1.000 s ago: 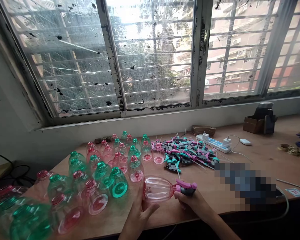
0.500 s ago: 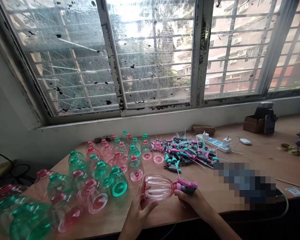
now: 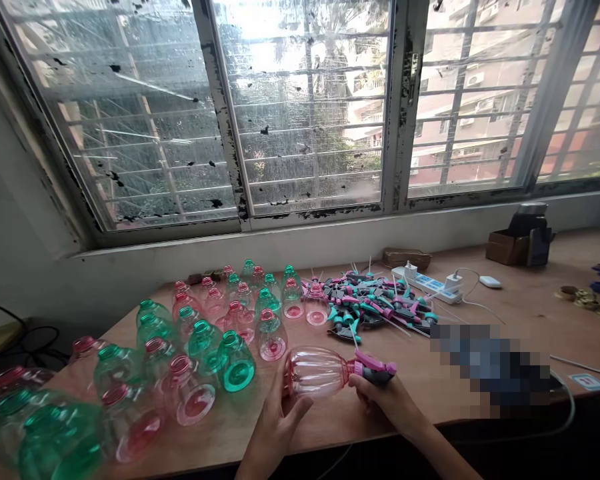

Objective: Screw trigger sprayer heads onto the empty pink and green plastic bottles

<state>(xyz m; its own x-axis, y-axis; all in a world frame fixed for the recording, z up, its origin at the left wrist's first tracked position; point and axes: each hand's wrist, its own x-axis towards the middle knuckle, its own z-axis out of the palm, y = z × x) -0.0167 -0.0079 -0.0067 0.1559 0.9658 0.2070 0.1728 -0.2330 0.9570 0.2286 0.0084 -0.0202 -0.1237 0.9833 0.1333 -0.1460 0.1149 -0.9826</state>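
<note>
bottle (image 3: 317,373), clear pink and fluted, lies on its side in the two hands, neck to the right, on the near side of the heap of spray heads (image 3: 375,303); whether it touches the table (image 3: 410,357) cannot be told. the left hand (image 3: 280,417) is clamped on the bottle at its wide base end. the right hand (image 3: 380,395) is closed about a spray head (image 3: 377,377) set at the bottle's neck, the pink trigger (image 3: 375,362) uppermost; some of the fingers underneath are hidden.

the bottle looks light and thin-walled, so it would probably give a little under a hard squeeze. its smooth, glossy plastic may slip or roll in a loose hold, though the fluting ought to help, and it does not seem fragile. the base end looks the best place to steady it against turning, with the collar (image 3: 359,369) the firm spot for the other hand; the trigger is probably springy and a poor thing to hold by.

left of the heap stand green bottles (image 3: 237,370) and pink bottles (image 3: 193,403), necks up. behind the heap, to its right, lies a power strip (image 3: 433,288).
</note>
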